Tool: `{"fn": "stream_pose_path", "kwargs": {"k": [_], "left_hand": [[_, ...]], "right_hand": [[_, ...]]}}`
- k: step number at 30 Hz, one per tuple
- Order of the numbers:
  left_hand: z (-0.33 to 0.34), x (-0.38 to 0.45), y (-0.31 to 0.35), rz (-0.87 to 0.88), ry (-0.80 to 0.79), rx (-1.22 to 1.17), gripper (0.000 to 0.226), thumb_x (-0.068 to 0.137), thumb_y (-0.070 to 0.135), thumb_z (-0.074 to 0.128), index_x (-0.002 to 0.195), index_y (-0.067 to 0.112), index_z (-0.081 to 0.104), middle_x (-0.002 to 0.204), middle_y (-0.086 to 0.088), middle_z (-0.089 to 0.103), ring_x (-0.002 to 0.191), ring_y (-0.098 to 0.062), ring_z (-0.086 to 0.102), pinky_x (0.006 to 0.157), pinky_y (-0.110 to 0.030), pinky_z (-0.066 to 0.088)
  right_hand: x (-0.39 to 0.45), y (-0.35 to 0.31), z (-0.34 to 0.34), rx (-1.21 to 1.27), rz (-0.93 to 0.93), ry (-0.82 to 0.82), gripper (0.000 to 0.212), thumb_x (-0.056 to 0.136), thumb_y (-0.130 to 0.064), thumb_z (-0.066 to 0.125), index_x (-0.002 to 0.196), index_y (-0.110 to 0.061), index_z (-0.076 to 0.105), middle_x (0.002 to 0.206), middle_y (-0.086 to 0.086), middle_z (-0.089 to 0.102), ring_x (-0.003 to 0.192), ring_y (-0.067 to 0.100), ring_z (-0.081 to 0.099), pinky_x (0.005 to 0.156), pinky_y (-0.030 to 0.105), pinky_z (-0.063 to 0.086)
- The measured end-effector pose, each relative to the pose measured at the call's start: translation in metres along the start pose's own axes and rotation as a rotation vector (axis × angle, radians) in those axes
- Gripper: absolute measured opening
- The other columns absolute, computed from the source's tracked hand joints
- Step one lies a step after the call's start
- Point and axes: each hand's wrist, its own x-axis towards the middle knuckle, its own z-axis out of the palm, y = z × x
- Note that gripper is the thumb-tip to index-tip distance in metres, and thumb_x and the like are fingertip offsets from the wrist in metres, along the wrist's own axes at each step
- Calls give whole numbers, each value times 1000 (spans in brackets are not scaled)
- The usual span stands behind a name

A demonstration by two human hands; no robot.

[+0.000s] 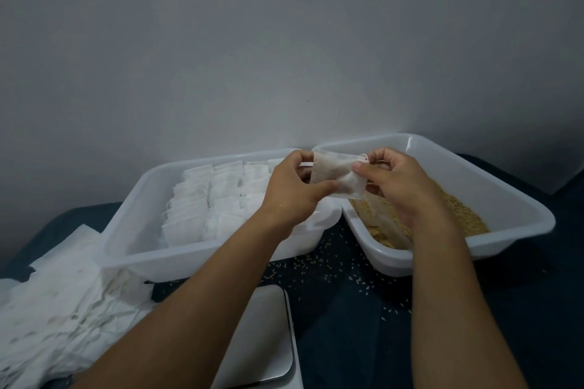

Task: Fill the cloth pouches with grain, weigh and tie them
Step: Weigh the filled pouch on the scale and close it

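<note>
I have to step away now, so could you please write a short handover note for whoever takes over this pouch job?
Left hand and right hand both pinch one flat cloth pouch, held above the gap between the tubs.
Left tub holds rows of white pouches; whether they are filled cannot be told.
Right tub holds the grain; some has spilled on the dark cloth.
Scale sits near, bare.
Loose pouches lie at left.
Left to do: fill, weigh, tie this one.
</note>
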Motion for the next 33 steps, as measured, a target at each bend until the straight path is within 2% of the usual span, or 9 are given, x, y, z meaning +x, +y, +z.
{"fn": "stream_pose_path", "kwargs": {"k": [3, 6, 13, 21, 27, 29, 33], "left_hand": [[-2, 3, 2, 12, 2, -16, 49, 78, 12, 90, 117, 25, 63, 103, 3, 80, 94, -12, 77, 83, -27, 62], [-2, 6, 3, 24, 1, -16, 46, 79, 9, 88, 114, 26, 63, 100, 4, 81, 92, -12, 78, 83, -27, 62], [1, 7, 2, 34, 3, -13, 45, 80, 10, 88, 114, 26, 64, 101, 4, 80, 93, -13, 77, 85, -31, 63], [4, 9, 4, 48, 11, -9, 45, 80, 13, 90, 115, 25, 64, 99, 4, 80, 92, -12, 77, 84, -30, 63], [3, 5, 0, 37, 15, -23, 45, 79, 17, 91, 115, 23, 65, 100, 3, 80, 92, -14, 77, 84, -33, 64], [1, 2, -4, 30, 21, -32, 45, 78, 18, 92, 115, 22, 65, 102, 2, 80, 94, -15, 77, 85, -33, 64], [-3, -7, -14, 18, 37, -53, 43, 78, 14, 92, 112, 23, 67, 102, 0, 79, 93, -15, 77, 81, -28, 63]], "right_hand": [[0, 0, 1, -14, -9, 14, 11, 92, -24, 79, 95, -18, 71, 90, -2, 80, 90, 20, 75, 93, 48, 61], [0, 0, 2, -7, -13, 19, 12, 93, -25, 79, 96, -17, 70, 92, 0, 79, 97, 26, 75, 95, 50, 61], [3, 3, -1, 10, -21, 23, 11, 92, -27, 79, 91, -21, 71, 85, -7, 76, 83, 12, 73, 91, 47, 63], [4, 3, -2, 6, -29, 36, 13, 93, -29, 78, 95, -19, 70, 101, 7, 77, 96, 26, 76, 87, 44, 65], [1, -1, 0, 16, -37, 32, 12, 93, -26, 79, 95, -18, 70, 102, 9, 76, 97, 26, 75, 88, 44, 64], [0, -4, 1, 13, -59, 18, 9, 92, -24, 79, 92, -20, 71, 95, 4, 75, 89, 20, 73, 83, 39, 63], [-3, -10, 5, 13, -132, -21, 11, 91, -20, 80, 87, -23, 71, 82, -7, 71, 74, 4, 66, 64, 19, 53]]}}
